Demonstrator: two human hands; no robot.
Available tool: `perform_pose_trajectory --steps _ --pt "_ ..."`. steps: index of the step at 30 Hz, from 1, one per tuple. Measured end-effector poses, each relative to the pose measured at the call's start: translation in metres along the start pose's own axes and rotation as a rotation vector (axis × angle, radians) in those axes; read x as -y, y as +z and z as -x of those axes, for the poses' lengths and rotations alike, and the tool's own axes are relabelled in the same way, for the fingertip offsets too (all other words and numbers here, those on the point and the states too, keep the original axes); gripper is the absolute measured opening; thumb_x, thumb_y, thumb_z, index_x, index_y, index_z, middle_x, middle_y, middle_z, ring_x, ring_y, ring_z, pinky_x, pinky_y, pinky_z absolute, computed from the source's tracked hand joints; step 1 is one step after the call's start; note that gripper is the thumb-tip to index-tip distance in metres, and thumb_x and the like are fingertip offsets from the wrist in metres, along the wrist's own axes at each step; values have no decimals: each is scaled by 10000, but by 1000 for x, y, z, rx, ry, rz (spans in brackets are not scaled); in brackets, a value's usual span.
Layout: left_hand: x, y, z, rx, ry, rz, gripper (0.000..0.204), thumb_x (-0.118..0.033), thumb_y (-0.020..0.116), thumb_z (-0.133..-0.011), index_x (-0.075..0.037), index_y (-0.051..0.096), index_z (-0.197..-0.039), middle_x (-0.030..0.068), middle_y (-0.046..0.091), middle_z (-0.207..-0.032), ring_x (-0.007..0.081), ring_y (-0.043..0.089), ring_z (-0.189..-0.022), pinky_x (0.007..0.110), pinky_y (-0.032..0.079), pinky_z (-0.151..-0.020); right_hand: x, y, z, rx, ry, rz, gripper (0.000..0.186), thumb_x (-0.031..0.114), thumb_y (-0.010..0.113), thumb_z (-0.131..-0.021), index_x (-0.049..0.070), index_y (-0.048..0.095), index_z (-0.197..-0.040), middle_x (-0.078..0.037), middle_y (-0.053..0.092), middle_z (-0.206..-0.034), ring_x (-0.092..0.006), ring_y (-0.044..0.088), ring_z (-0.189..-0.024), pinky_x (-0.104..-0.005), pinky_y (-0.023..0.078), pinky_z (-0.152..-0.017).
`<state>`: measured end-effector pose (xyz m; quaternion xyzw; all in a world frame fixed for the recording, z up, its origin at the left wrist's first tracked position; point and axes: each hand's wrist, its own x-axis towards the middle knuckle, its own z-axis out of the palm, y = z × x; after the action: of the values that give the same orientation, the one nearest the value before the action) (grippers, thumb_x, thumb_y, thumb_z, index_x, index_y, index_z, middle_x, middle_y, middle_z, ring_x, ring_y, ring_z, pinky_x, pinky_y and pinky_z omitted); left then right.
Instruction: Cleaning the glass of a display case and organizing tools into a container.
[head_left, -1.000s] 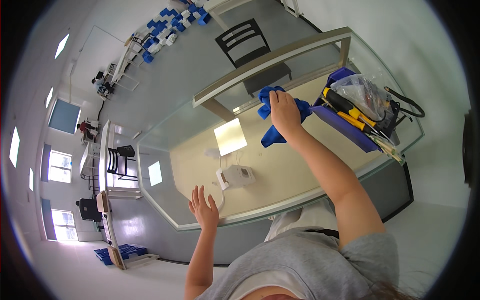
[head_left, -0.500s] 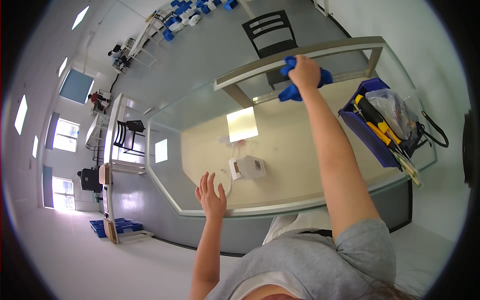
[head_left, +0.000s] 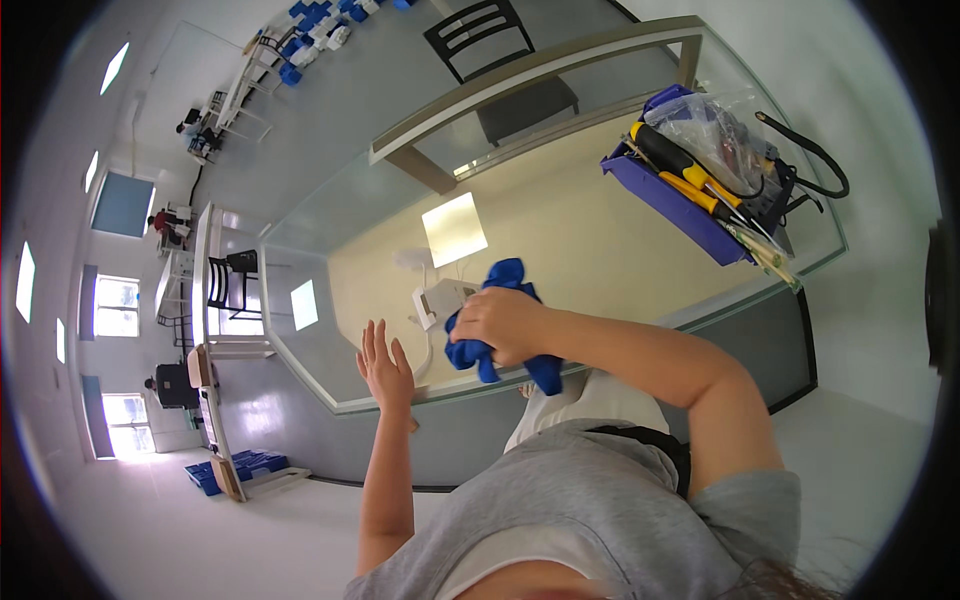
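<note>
A crumpled blue cloth (head_left: 508, 272) is bunched in my right hand (head_left: 502, 325), whose fingers are wrapped round it. It hangs over the near edge of a glass-topped table (head_left: 560, 215); whether the cloth touches the glass I cannot tell. To the left, my left hand (head_left: 387, 375) is raised with its fingers apart, holding nothing, near the table's front left edge. Partly hidden behind the cloth is a small white box-like object (head_left: 432, 303) with a pale cable, seen at the table's middle.
A purple bin (head_left: 680, 215) at the table's right holds screwdrivers with yellow and black handles, a clear plastic bag and a black cable. Beyond the far edge stands a black chair (head_left: 480, 40). Farther left are a white table, a blue pallet (head_left: 240, 470) and people seated at desks.
My right hand has drawn the blue cloth from the table's far edge to its near edge, bending the elbow. My left hand stays open. The view has shifted slightly.
</note>
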<state>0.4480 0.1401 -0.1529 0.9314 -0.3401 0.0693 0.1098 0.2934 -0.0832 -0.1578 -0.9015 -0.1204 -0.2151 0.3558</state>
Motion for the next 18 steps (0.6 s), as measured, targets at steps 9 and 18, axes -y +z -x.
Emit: perform_pose_trajectory --steps 9,18 --pt "-3 -5 2 -7 4 -16 399 -247 455 -978 -156 472 -1366 78 431 -1445 268 358 -1369 477 212 -1129 -111 -93 -10 -506 569 675 348 55 617 -732 99 588 -1076 -90 608 -1070 -299 565 -1021 -419 451 -873" --pt "-7 -5 -2 -14 -8 81 427 -147 436 -963 -135 439 -1391 74 449 -1428 247 377 -1349 456 191 -1126 -172 -46 -146 -622 803 764 222 200 537 -846 77 634 -1004 -117 621 -1014 -294 565 -1012 -517 415 -908"
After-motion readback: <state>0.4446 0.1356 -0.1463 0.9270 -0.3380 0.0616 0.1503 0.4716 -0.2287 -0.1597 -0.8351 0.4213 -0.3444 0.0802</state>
